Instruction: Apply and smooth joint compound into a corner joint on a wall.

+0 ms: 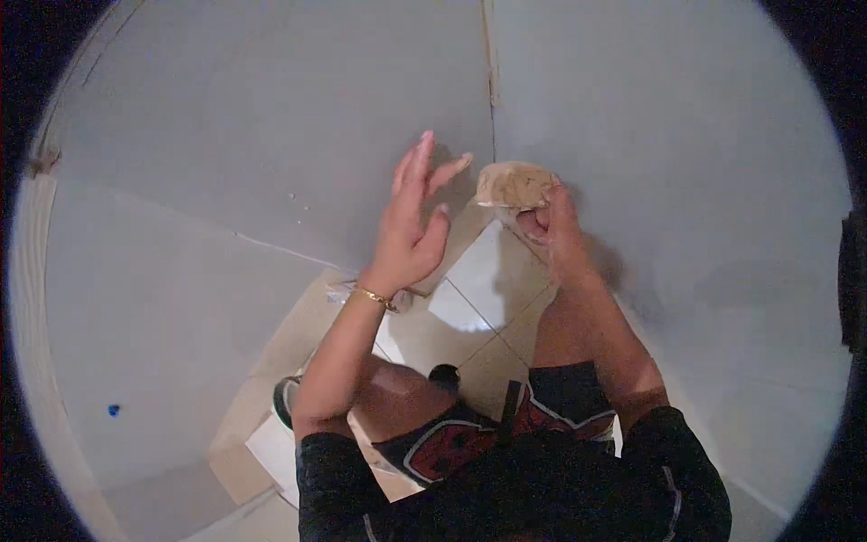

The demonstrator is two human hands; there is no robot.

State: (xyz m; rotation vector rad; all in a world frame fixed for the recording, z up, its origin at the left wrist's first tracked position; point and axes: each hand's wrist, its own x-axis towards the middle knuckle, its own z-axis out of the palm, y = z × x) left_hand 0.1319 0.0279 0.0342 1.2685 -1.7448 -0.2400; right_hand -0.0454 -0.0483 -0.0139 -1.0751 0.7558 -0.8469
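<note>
Far left of the left fingers and below them, a small blue spot (114, 410) marks the grey wall (235, 117). Below those fingers, a gold bracelet (373, 296) circles the wrist. The left hand (411, 226) is raised, palm turned inward, its fingers spread with thumb apart; a tan smear (467, 159) shows at one fingertip. Below and between both hands' fingers lies the tiled floor (479, 348). Just right of the left fingers, near the wall corner, is a rounded tan piece (513, 185); the right hand (562, 221) grips its right end, fingers curled beneath it.
</note>
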